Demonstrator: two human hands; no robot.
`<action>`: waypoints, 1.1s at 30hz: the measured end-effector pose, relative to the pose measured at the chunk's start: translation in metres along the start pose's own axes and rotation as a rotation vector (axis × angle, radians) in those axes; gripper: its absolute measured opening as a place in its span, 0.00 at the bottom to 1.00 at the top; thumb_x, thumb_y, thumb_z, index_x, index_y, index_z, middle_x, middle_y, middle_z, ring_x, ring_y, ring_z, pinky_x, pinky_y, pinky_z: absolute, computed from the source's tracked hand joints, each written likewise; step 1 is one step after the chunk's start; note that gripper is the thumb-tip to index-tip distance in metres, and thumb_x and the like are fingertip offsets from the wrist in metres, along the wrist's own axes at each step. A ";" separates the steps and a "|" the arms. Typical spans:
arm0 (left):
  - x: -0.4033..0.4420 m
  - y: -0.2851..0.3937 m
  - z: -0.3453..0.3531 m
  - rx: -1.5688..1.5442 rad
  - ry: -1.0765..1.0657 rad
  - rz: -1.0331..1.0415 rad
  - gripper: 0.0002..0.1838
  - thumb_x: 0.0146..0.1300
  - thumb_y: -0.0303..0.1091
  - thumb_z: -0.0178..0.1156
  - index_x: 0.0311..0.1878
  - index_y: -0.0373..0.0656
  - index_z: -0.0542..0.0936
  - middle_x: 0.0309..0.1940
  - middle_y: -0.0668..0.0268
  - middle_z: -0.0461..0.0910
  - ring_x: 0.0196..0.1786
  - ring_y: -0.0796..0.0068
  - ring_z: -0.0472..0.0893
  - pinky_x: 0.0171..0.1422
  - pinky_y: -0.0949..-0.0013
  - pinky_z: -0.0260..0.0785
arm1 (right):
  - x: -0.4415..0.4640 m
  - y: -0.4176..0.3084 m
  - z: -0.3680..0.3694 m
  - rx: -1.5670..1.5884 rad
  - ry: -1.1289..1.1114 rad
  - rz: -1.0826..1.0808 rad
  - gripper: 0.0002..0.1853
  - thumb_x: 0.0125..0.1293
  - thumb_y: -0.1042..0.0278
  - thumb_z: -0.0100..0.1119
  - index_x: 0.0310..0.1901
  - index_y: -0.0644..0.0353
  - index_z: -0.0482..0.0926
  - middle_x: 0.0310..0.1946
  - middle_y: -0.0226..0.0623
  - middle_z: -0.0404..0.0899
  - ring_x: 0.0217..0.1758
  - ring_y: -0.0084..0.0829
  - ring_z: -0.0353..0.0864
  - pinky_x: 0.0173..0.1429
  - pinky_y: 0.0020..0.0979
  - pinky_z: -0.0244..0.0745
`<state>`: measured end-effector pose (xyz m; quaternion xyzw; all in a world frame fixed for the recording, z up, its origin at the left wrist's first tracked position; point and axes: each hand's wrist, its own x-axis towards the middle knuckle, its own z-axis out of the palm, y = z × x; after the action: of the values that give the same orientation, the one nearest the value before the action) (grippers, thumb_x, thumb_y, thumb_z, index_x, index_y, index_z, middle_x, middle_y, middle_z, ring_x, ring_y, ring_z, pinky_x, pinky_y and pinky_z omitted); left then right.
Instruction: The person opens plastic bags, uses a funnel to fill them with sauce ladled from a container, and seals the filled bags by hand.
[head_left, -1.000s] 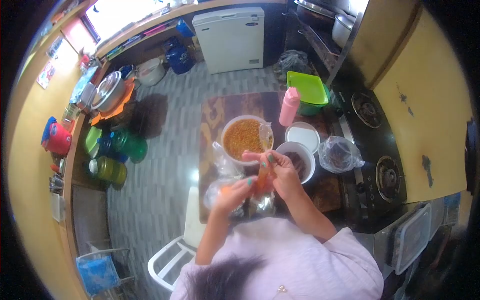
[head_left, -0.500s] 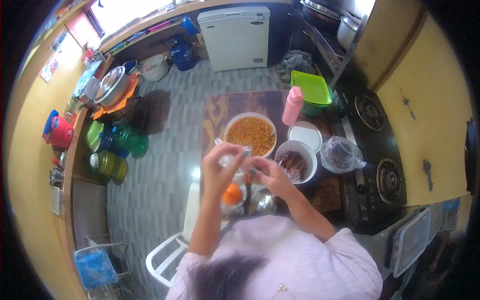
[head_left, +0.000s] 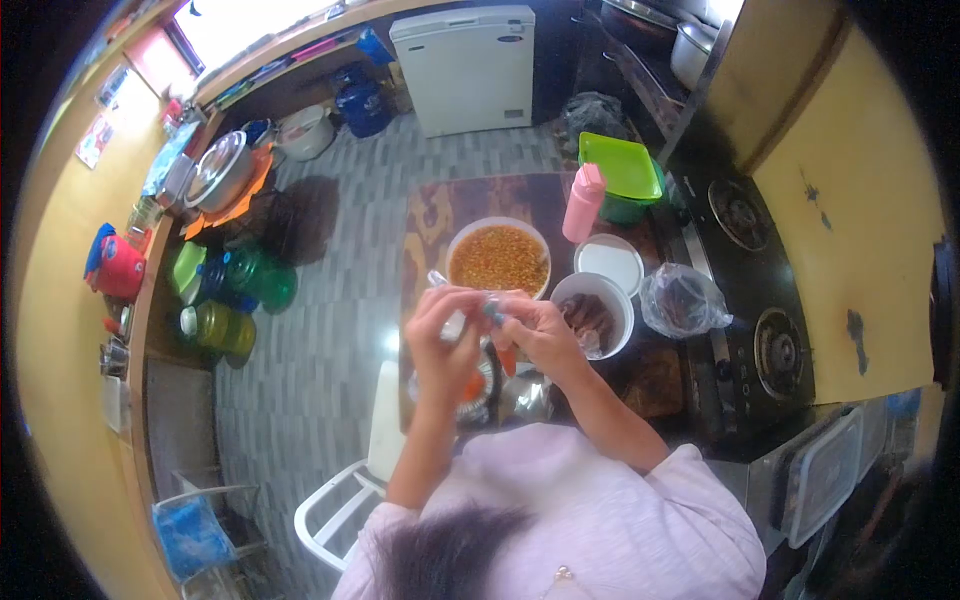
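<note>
My left hand (head_left: 442,325) and my right hand (head_left: 542,332) meet above the near side of the table, fingertips pinched together on a small clear plastic bag (head_left: 453,325). Much of the bag is hidden by the fingers. Just below my right hand shows a narrow orange piece (head_left: 508,361), too blurred to name. Beneath my left hand, a round clear-edged container (head_left: 487,395) holds something orange. Beyond the hands stands a white tub (head_left: 452,243) of chopped reddish-yellow food. Right of my right hand is a white bucket (head_left: 628,335) with dark brown pieces and some plastic inside.
A white lid (head_left: 610,262), pink bottle (head_left: 583,205), green container (head_left: 622,165) and clear plastic bag with dark contents (head_left: 685,302) stand on the table's right side. The black gas stove (head_left: 745,290) borders it. A white chair (head_left: 335,520) is at lower left.
My right hand has moved left, and its fingertips now meet those of my left hand. The orange piece below it has come into view.
</note>
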<state>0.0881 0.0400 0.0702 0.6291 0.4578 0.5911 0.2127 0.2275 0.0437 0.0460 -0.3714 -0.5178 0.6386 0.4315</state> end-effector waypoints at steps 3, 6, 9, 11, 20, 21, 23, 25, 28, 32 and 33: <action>-0.004 -0.002 0.002 -0.042 0.024 -0.011 0.11 0.40 0.15 0.59 0.30 0.36 0.79 0.28 0.61 0.78 0.33 0.71 0.77 0.39 0.72 0.68 | -0.003 0.000 0.001 -0.047 0.011 -0.005 0.08 0.56 0.73 0.49 0.31 0.63 0.79 0.41 0.39 0.75 0.32 0.20 0.74 0.39 0.23 0.70; -0.004 0.001 0.001 -0.011 0.040 -0.004 0.10 0.40 0.15 0.58 0.30 0.36 0.79 0.28 0.61 0.78 0.33 0.70 0.77 0.39 0.72 0.68 | -0.005 -0.002 0.001 -0.034 -0.001 0.073 0.08 0.56 0.73 0.50 0.31 0.63 0.79 0.38 0.38 0.77 0.41 0.24 0.75 0.47 0.26 0.69; -0.005 0.003 0.000 0.002 0.050 0.015 0.10 0.41 0.16 0.58 0.30 0.36 0.79 0.28 0.61 0.78 0.34 0.68 0.78 0.40 0.71 0.68 | -0.004 0.001 0.003 -0.067 -0.003 -0.001 0.07 0.56 0.74 0.51 0.32 0.63 0.79 0.36 0.37 0.78 0.45 0.26 0.74 0.51 0.28 0.68; -0.005 0.003 -0.001 0.010 0.064 0.015 0.10 0.42 0.15 0.58 0.30 0.37 0.79 0.28 0.61 0.78 0.34 0.68 0.78 0.41 0.71 0.68 | -0.003 0.002 0.003 -0.052 -0.029 -0.036 0.07 0.56 0.74 0.52 0.32 0.63 0.79 0.36 0.36 0.78 0.44 0.26 0.74 0.51 0.28 0.67; -0.004 0.005 -0.004 -0.004 0.078 0.026 0.10 0.41 0.15 0.58 0.30 0.37 0.79 0.29 0.60 0.77 0.35 0.67 0.77 0.41 0.71 0.68 | -0.002 0.003 0.006 0.023 -0.087 -0.004 0.09 0.62 0.72 0.48 0.28 0.64 0.77 0.27 0.30 0.69 0.23 0.18 0.72 0.30 0.18 0.65; -0.005 0.004 -0.004 -0.005 0.072 0.032 0.10 0.41 0.15 0.58 0.30 0.37 0.79 0.29 0.60 0.77 0.35 0.68 0.77 0.41 0.71 0.68 | -0.001 0.002 0.006 0.031 -0.079 0.009 0.09 0.61 0.72 0.48 0.27 0.64 0.77 0.24 0.30 0.69 0.24 0.18 0.71 0.29 0.19 0.65; -0.006 0.006 -0.004 0.006 0.048 0.038 0.08 0.45 0.15 0.60 0.30 0.35 0.78 0.29 0.63 0.76 0.36 0.73 0.75 0.41 0.74 0.66 | -0.001 0.002 0.007 0.046 -0.061 0.034 0.10 0.60 0.72 0.48 0.25 0.64 0.77 0.19 0.28 0.68 0.26 0.17 0.69 0.29 0.21 0.63; -0.007 0.009 -0.003 0.028 0.034 0.052 0.06 0.46 0.16 0.61 0.30 0.34 0.77 0.29 0.64 0.75 0.36 0.76 0.74 0.42 0.76 0.65 | 0.001 0.006 0.007 0.043 -0.027 -0.023 0.11 0.60 0.70 0.47 0.26 0.65 0.77 0.20 0.29 0.69 0.26 0.17 0.69 0.30 0.21 0.63; -0.006 0.014 -0.003 0.032 0.047 0.061 0.08 0.45 0.15 0.60 0.30 0.35 0.78 0.29 0.63 0.76 0.35 0.73 0.75 0.41 0.75 0.66 | 0.001 0.013 0.008 0.031 0.024 -0.029 0.12 0.58 0.68 0.46 0.28 0.66 0.78 0.22 0.28 0.71 0.27 0.18 0.68 0.32 0.21 0.63; -0.001 0.015 -0.006 -0.010 0.098 0.043 0.10 0.42 0.15 0.60 0.30 0.37 0.79 0.29 0.61 0.77 0.34 0.69 0.77 0.40 0.72 0.67 | -0.002 0.012 0.002 0.116 -0.039 0.083 0.13 0.56 0.68 0.45 0.34 0.66 0.79 0.29 0.29 0.74 0.32 0.19 0.69 0.37 0.22 0.64; 0.000 0.014 -0.007 -0.003 0.101 0.046 0.10 0.42 0.15 0.60 0.30 0.37 0.79 0.29 0.61 0.77 0.34 0.69 0.77 0.40 0.72 0.67 | -0.002 0.012 0.002 0.151 -0.040 0.045 0.13 0.56 0.69 0.46 0.35 0.66 0.79 0.31 0.29 0.74 0.33 0.19 0.69 0.38 0.22 0.64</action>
<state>0.0864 0.0313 0.0832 0.6083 0.4527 0.6276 0.1767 0.2242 0.0400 0.0349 -0.3364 -0.4683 0.6928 0.4331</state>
